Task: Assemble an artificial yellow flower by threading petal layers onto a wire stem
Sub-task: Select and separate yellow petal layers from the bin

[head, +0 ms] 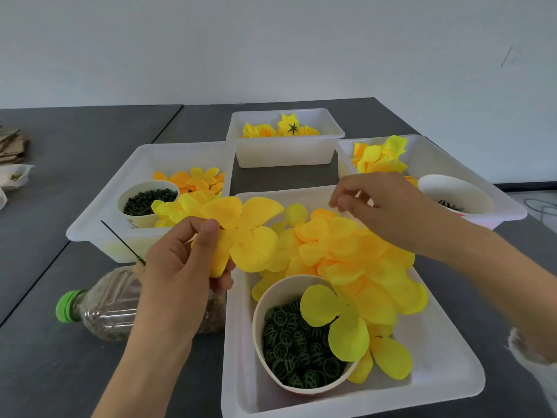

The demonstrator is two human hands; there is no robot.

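Left of the frame's middle, above the desk (45,351), the left hand (184,267) pinches a yellow petal layer (241,233) between thumb and fingers at its lower left lobe, the rest of the layer fanning free toward the right. That layer looks like thin fabric: very light, soft and floppy, likely to fold or slip from a loose pinch, so a hold close to its centre hole should steady it better than a hold at a lobe tip. A thin dark wire stem (120,241) slants up to the left from behind this hand; whether the hand also holds it I cannot tell, since its lower end is hidden. It seems stiff but slender, and its tip would need careful aiming at the small centre hole.

Right of centre, the right hand (382,206) hovers over the near tray (238,372) with fingers loosely curled and thumb near fingertips; nothing shows between them. Below it lies a heap of loose petals (346,251), overlapping so that one layer may drag its neighbours along.

Room is tight. A paper cup of green rings (298,354) stands in the near tray at lower centre, with a petal draped over its rim. A plastic bottle (102,303) lies on its side just beside the tray, under the left hand. The left tray (99,212), the far tub (283,155) and the right tray (509,209) crowd the middle, so the open air above the trays is the freest space for threading.
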